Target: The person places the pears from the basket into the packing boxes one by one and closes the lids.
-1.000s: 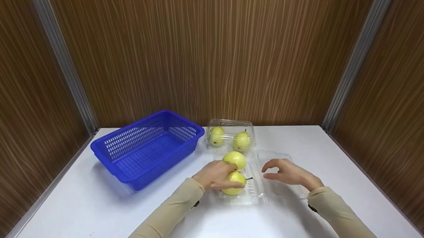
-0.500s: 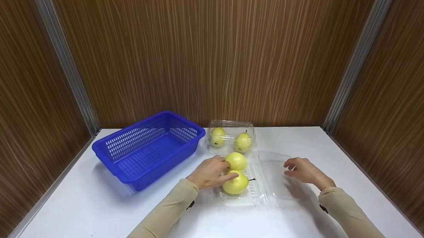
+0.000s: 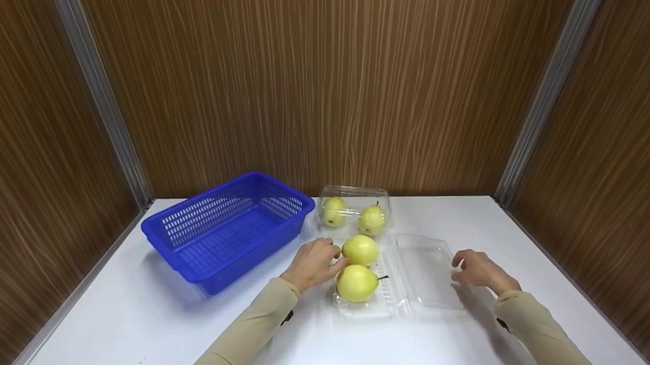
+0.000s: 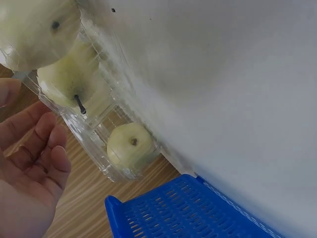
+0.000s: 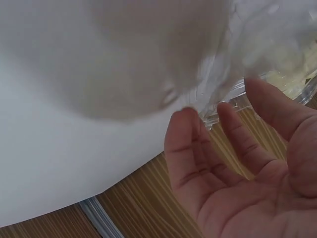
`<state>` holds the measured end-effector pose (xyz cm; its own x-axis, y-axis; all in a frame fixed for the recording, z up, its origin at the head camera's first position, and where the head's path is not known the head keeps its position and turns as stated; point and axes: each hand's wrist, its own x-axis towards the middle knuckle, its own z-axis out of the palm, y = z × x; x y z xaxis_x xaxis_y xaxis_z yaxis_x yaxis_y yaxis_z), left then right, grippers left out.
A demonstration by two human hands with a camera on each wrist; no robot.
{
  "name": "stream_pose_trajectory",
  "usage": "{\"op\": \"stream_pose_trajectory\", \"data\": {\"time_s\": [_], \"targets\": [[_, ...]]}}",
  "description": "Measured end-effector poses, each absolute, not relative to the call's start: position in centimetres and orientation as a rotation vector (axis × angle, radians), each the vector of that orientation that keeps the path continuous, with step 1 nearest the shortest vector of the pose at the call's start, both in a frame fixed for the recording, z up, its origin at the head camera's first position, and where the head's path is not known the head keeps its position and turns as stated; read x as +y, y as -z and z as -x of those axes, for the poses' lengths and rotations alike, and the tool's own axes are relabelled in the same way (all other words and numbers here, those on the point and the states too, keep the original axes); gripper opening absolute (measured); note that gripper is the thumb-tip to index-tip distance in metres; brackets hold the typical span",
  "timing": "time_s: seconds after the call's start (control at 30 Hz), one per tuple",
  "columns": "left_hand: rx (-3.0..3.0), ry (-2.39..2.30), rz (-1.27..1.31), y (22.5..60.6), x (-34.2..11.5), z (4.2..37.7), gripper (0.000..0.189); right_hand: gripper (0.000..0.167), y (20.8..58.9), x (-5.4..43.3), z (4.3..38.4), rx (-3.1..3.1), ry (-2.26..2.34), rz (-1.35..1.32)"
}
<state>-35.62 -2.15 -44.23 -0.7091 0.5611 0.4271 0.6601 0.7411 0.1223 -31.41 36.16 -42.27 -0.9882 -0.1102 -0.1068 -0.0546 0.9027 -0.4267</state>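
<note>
Two yellow-green pears, a front pear (image 3: 357,283) with its stem to the right and a rear pear (image 3: 360,250), sit in the base of an opened clear plastic clamshell box (image 3: 386,304). Just left of them is my left hand (image 3: 312,263), its fingers loosely bent and holding nothing; the left wrist view shows the bare palm (image 4: 29,193). The box's clear lid (image 3: 428,276) lies folded out to the right. At the lid's outer edge hovers my right hand (image 3: 480,270), fingers loosely bent, with nothing between fingers and thumb in the right wrist view.
Behind stands a closed clear box (image 3: 352,191) with two more pears, a left one (image 3: 334,212) and a right one (image 3: 371,220). A blue perforated basket (image 3: 246,255) sits at the left. Wood-patterned panels (image 3: 322,96) enclose the white table (image 3: 119,319).
My left hand has let go of the front pear and drawn back to the left. The right hand has moved right, from over the lid to its outer edge.
</note>
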Motion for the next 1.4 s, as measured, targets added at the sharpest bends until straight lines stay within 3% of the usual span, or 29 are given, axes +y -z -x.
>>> {"op": "stream_pose_trajectory", "data": {"time_s": [0.3,0.6,0.73,1.0,1.17,1.4], "targets": [[-2.581,0.432,0.942,44.9,-2.8,35.8,0.016,0.034,41.5,37.0,31.8,2.866,0.869,-0.006],[-2.602,0.475,0.982,44.7,-3.1,36.1,0.016,0.034,40.4,37.2,32.6,2.953,1.001,-0.052],[-2.64,0.501,0.979,44.6,-3.1,36.2,0.016,0.036,39.4,37.3,32.6,2.964,1.141,0.006],[-2.667,0.516,0.954,44.6,-3.1,36.2,0.015,0.055,38.1,36.3,32.2,2.952,1.446,0.097],[-2.676,0.526,0.947,44.5,-3.1,36.3,0.016,0.049,37.6,34.3,32.1,2.942,1.678,0.268],[-2.679,0.59,0.967,44.5,-3.2,36.6,0.016,0.039,36.8,30.6,32.2,3.051,1.627,0.491]]}}
